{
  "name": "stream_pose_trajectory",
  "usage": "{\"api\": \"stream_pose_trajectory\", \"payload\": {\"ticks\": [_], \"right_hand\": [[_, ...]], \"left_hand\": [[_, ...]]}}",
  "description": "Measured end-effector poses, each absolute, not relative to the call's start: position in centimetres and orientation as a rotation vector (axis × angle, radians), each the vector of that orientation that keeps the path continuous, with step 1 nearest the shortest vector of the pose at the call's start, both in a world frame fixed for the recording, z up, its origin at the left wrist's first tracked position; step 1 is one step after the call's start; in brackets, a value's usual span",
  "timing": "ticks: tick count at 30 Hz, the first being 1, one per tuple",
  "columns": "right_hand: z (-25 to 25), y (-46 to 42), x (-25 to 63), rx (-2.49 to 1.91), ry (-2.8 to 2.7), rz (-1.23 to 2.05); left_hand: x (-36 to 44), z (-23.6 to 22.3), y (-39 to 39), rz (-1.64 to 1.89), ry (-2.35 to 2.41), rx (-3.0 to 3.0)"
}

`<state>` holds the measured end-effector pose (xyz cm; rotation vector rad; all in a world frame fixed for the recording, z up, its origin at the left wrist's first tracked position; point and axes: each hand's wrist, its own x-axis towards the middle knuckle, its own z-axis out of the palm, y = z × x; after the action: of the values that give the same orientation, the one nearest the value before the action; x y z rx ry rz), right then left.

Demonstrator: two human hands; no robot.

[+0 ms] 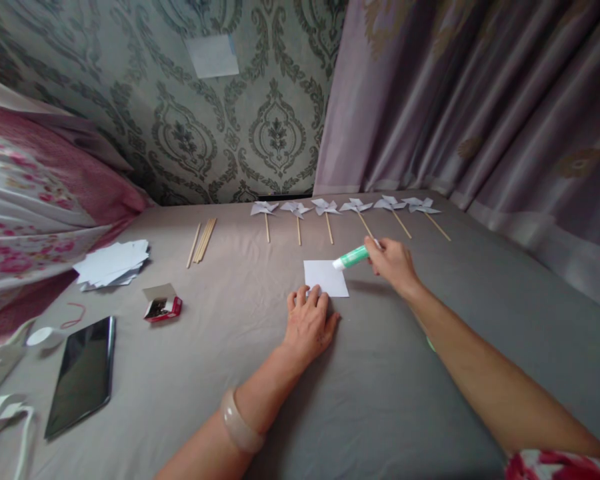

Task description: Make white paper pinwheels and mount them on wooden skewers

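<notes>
1. On the clock face centred on our white paper square [326, 275], our left hand [309, 320] lies at seven, unclenched, fingers over the near edge.
2. At three, our right hand [391, 260] grasps a green-and-white glue stick [354, 257]; its label is unreadable.
3. At nine, a red box [166, 310] stands open, dark contents indistinct.
</notes>
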<state>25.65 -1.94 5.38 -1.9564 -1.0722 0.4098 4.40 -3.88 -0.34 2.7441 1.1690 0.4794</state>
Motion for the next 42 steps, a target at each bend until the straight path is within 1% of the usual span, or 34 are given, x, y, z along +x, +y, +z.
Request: {"api": "stream_pose_trajectory", "payload": {"ticks": [2, 5, 8, 10, 12, 15, 18, 22, 24, 26, 31, 36, 39, 42], "right_hand": [[4.7, -2.6, 27.1, -1.867, -0.893, 0.551], [4.3, -3.9, 28.1, -1.750, -0.830, 0.716], [4.0, -5.3, 27.1, -1.477, -0.714, 1.006], [3.5, -6.2, 25.4, -1.205, -0.562, 1.257], [2.9, -7.0, 23.4, -1.003, -0.483, 1.451], [1.9, -7.9, 20.6, -0.854, -0.494, 1.620], [1.4, -8.5, 19.1, -0.806, -0.453, 1.686], [1.0, -9.3, 18.8, -0.833, -0.413, 1.743], [0.9, -9.7, 18.7, -0.853, -0.475, 1.746], [0.9, -10.0, 18.6, -0.903, -0.580, 1.723], [1.0, -10.4, 18.7, -1.041, -0.695, 1.741], [1.0, -10.3, 18.7, -1.089, -0.725, 1.737], [1.1, -10.2, 18.6, -1.106, -0.751, 1.742], [1.3, -10.2, 18.6, -1.104, -0.791, 1.747]], "left_hand": [[4.4, -0.3, -3.9, 0.474, 1.173, 2.738], [4.4, -0.2, -3.8, 0.486, 1.179, 2.717], [4.6, 0.1, -3.8, 0.660, 1.152, 2.648], [4.7, 0.3, -3.7, 0.889, 1.157, 2.462], [4.8, 0.6, -3.5, 1.051, 1.153, 2.141], [4.9, 0.9, -3.0, 1.044, 1.038, 1.672], [4.8, 1.1, -2.9, 0.998, 0.897, 1.409], [5.0, 1.8, -3.9, 0.916, 0.773, 1.223], [4.9, 2.3, -4.3, 0.900, 0.754, 1.206], [4.4, 2.9, -4.2, 0.965, 0.797, 1.298], [-0.3, 3.9, -1.6, 1.255, 1.092, 1.606], [-7.8, 2.9, 2.0, 1.442, 1.543, 1.564], [-11.0, 2.1, 3.0, 1.472, 1.737, 1.573], [-12.3, 1.8, 3.4, 1.427, 1.823, 1.611]]}}
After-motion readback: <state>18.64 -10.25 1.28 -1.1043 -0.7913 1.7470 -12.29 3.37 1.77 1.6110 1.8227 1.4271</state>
